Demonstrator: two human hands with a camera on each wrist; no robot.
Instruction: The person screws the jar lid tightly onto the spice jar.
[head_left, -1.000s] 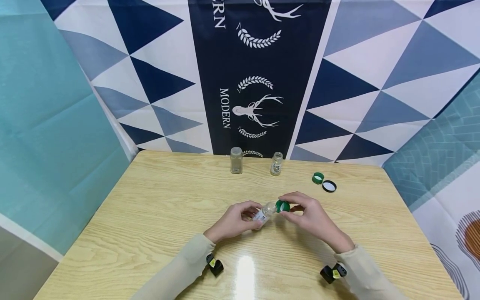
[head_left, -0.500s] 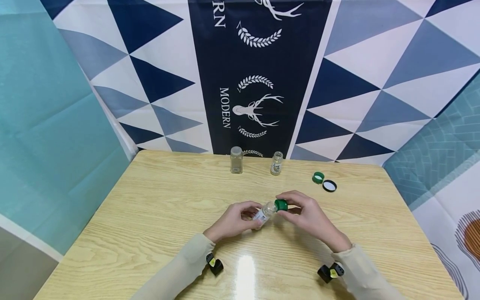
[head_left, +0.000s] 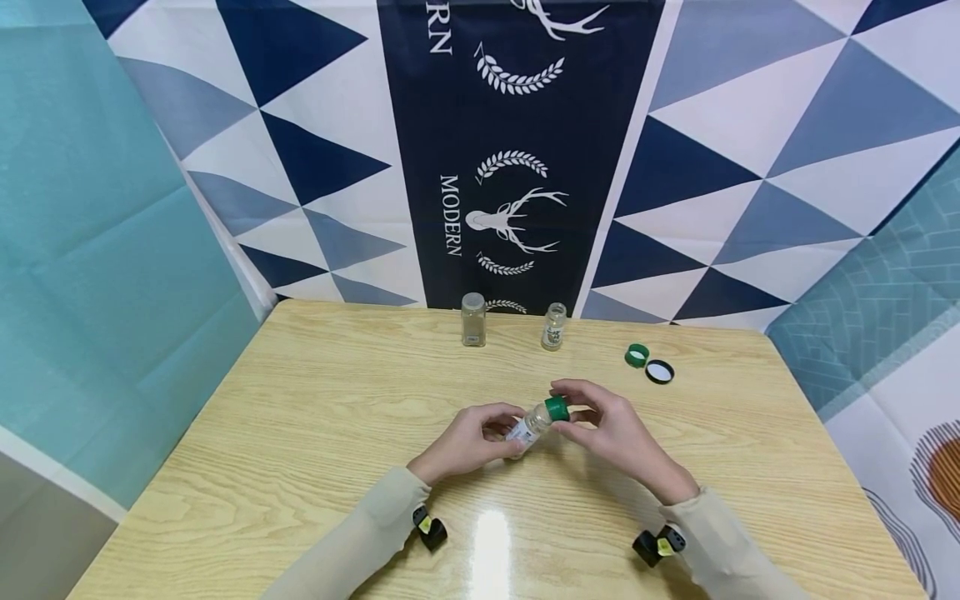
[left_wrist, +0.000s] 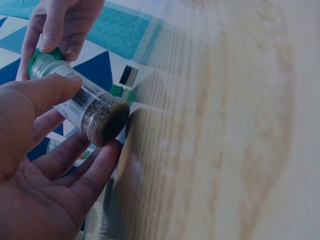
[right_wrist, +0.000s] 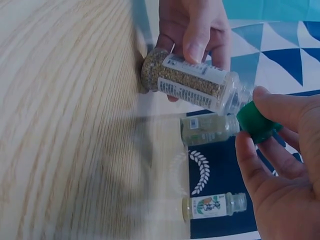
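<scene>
My left hand (head_left: 474, 439) grips a small clear spice jar (head_left: 527, 430) around its label, tilted with its neck to the upper right. Pale seed-like grains fill part of it in the wrist views, and its base (left_wrist: 107, 122) is low over the table. With thumb and fingers, my right hand (head_left: 617, 427) pinches a green cap (right_wrist: 256, 123) at the jar's mouth. Seen from the right wrist, the cap sits somewhat askew against the glass neck (right_wrist: 239, 97). Part of the label is covered by the left thumb (left_wrist: 60, 90).
At the back of the wooden table (head_left: 337, 400) stand a square-sided jar (head_left: 473, 321) and a smaller uncapped jar (head_left: 552, 327). Right of them lie another green cap (head_left: 637, 356) and a black ring-edged lid (head_left: 660, 372). A patterned cloth (head_left: 502, 125) hangs behind the table.
The right hand has shifted slightly left and turned the green cap from facing the camera with its inside to meeting the jar's mouth. The left hand and jar stay almost still.
</scene>
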